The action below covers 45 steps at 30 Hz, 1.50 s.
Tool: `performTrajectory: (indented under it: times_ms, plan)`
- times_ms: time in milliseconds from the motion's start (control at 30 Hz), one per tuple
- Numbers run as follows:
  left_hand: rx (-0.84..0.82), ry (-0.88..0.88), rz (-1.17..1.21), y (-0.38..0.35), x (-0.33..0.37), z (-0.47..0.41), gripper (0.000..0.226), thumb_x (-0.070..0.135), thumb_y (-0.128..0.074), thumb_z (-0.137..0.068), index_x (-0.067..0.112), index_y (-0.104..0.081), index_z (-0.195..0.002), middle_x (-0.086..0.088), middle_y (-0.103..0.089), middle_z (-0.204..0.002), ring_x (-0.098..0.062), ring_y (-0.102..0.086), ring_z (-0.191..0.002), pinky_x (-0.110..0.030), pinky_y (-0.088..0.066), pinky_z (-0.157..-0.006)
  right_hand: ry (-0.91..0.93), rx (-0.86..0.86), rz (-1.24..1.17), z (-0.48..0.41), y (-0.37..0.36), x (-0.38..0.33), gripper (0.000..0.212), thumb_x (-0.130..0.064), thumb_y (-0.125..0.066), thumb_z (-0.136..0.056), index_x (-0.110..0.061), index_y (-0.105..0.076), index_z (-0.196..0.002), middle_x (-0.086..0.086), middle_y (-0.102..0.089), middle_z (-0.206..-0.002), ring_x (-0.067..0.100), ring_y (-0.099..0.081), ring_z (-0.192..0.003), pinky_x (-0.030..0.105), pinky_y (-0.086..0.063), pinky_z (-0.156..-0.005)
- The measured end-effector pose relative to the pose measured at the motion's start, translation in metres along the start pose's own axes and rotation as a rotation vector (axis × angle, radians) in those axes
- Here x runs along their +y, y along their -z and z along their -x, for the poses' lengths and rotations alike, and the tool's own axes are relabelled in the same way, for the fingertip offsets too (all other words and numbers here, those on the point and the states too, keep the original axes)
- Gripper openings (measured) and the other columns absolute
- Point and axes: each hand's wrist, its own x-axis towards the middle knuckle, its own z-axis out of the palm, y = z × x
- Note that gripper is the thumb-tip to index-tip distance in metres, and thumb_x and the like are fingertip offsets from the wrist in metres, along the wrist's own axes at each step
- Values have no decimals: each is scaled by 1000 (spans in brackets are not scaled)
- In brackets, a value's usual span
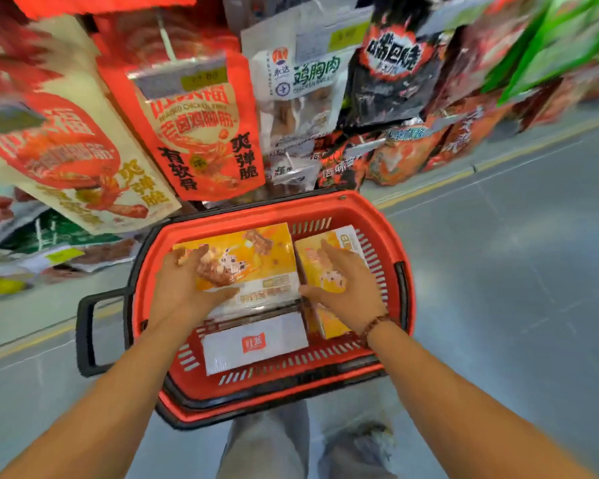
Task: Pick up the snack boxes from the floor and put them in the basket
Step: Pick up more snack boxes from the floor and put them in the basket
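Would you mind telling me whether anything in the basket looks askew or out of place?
Only slightly: the smaller yellow box under the right hand seems tilted against the basket wall, while the larger yellow box and white box lie flatter.

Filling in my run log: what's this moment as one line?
left hand: rests on left yellow box | right hand: rests on right yellow box | both boxes: in red basket

In the red basket [291,206], left grip [184,285] rests on the wide yellow box [274,250], right grip [343,288] on the narrow box [310,252].
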Motion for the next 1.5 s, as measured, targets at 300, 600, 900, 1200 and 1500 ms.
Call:
performTrajectory:
  times_ms: [300,600,900,1200,1500]
  plan:
    - [210,-472,226,44,185,132,80,44,-79,-64,22,-47,-134,-6,-51,-130,-21,-44,-121,-27,-33,-95,141,465,-148,140,175,2,63,-41,-79,-65,-29,-59,-123,-10,-57,-126,6,-47,-121,35,-39,-105]
    - [141,-834,467,-2,389,264,69,58,-64,-62,26,-56,-123,6,-59,-115,-11,-52,-110,-29,-41,-94,211,836,-213,308,331,57,54,-24,-80,-69,-30,-59,-118,-26,-51,-110,9,-51,-114,18,-42,-92]
    - [-108,-1132,484,-85,542,344,60,48,-78,-63,22,-62,-114,9,-59,-107,-3,-54,-99,-26,-45,-89,117,1220,-300,411,436,140,51,-26,-81,-69,-36,-58,-114,-13,-59,-114,-1,-56,-102,12,-45,-83]
    - [-399,-1278,479,-185,687,368,49,31,-78,-68,30,-60,-114,12,-60,-110,-10,-56,-105,-24,-42,-87,-69,1491,-364,440,524,228,44,-23,-78,-73,-38,-57,-109,-20,-58,-108,-1,-57,-100,14,-45,-82]
    - [-611,-1297,523,-285,857,333,47,41,-74,-62,34,-61,-107,9,-63,-108,-7,-59,-103,-36,-49,-90,-256,1580,-379,398,640,305,45,-25,-78,-74,-42,-54,-109,-19,-58,-107,-6,-55,-97,10,-44,-78]
